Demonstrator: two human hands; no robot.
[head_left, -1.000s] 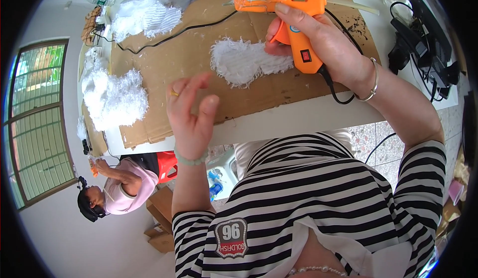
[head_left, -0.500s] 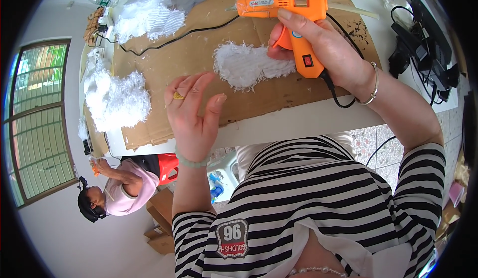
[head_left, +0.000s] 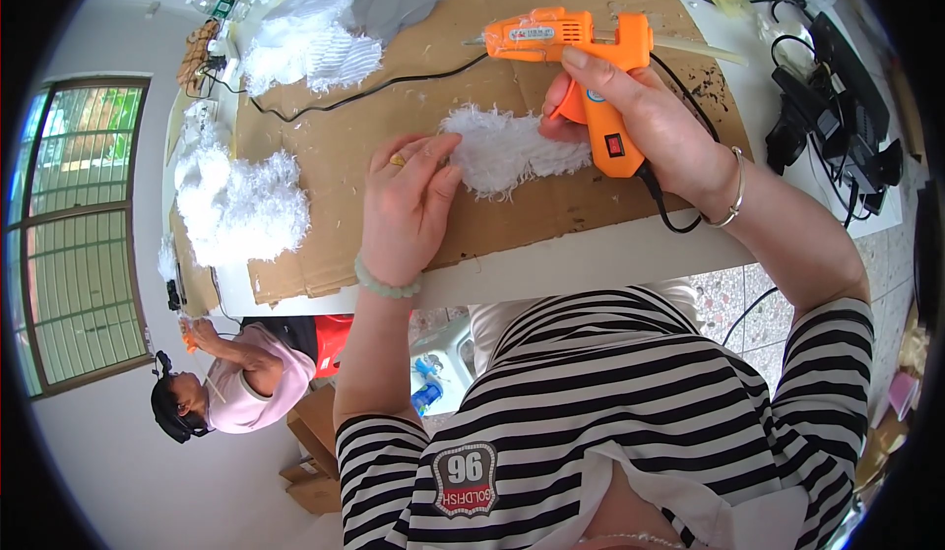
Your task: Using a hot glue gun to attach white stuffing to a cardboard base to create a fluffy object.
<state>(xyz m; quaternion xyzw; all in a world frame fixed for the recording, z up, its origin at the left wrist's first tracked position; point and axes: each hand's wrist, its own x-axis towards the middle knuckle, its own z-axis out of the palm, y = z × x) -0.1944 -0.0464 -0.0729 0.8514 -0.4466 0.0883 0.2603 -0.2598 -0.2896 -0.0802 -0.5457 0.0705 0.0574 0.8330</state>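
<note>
My right hand (head_left: 655, 122) is wrapped round the handle of an orange hot glue gun (head_left: 566, 36), fingers near its trigger. The nozzle points left, and a pale glue stick (head_left: 704, 50) sticks out of the back. Below the gun a white fringed, fluffy fabric piece (head_left: 507, 151) lies flat on brown cardboard (head_left: 345, 171); its right end reaches under the gun's handle. My left hand (head_left: 409, 200) is at the piece's left edge, fingertips at the fringe, thumb and forefinger slightly apart. Whether it touches the fabric is hard to tell.
White fluffy heaps (head_left: 246, 205) and ribbed pieces (head_left: 315, 43) lie left and far left, by a grey plastic bag (head_left: 399, 3). A black cord (head_left: 394, 75) crosses the cardboard. Black equipment (head_left: 837, 97) stands at right. A person in pink (head_left: 261, 378) sits at lower left.
My left hand has moved right to the fabric's left edge, its fingers drawing closer together. The right hand still holds the glue gun. The whole view has shifted slightly.
</note>
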